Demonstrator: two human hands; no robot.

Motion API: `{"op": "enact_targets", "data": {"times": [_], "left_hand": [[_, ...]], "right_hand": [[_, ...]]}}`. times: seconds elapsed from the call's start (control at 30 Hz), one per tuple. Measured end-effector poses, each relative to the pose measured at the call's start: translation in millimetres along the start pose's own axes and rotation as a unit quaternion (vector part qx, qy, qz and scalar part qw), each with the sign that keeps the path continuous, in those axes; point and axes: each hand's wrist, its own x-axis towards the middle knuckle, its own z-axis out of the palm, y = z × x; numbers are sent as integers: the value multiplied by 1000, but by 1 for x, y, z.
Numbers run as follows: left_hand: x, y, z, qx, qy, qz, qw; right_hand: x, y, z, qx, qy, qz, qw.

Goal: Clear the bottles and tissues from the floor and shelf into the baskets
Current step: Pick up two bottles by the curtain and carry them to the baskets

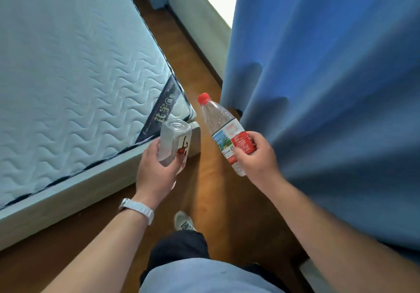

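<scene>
Your right hand (254, 154) is closed around the labelled middle of a clear plastic water bottle (227, 133), thumb across the red-and-white label and fingers wrapped behind. Your left hand (159, 167) is closed around a second, squarer bottle (173, 143) with a grey sleeve and red-and-white print, held base-up so that its clear bottom faces the camera.

Both hands are full, so the next move is a carry, not a pick. The water bottle's long axis runs away from you and slightly left, its red cap (203, 98) pointing down the strip of wooden floor (204, 65) between the mattress (79, 65) and the blue curtain (329, 88). The grey-sleeved bottle stands nearly upright in your grip, just beside the mattress corner.

No basket shows anywhere here, nor any tissues or shelf, so you cannot tell which way the drop lies from either hand. The two bottles are apart, with open floor between them. You likely need to turn and find the baskets first; keep the capped end clear of the curtain folds at your right as you swing round.
</scene>
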Motion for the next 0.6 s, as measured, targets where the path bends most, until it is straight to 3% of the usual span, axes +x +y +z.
{"op": "enact_targets", "data": {"times": [0.23, 0.6], "left_hand": [[63, -27, -98, -44, 79, -37, 995], [101, -39, -182, -114, 223, -134, 959]], "right_hand": [[54, -91, 86, -9, -19, -68, 997], [128, -180, 186, -17, -167, -137, 976]]}}
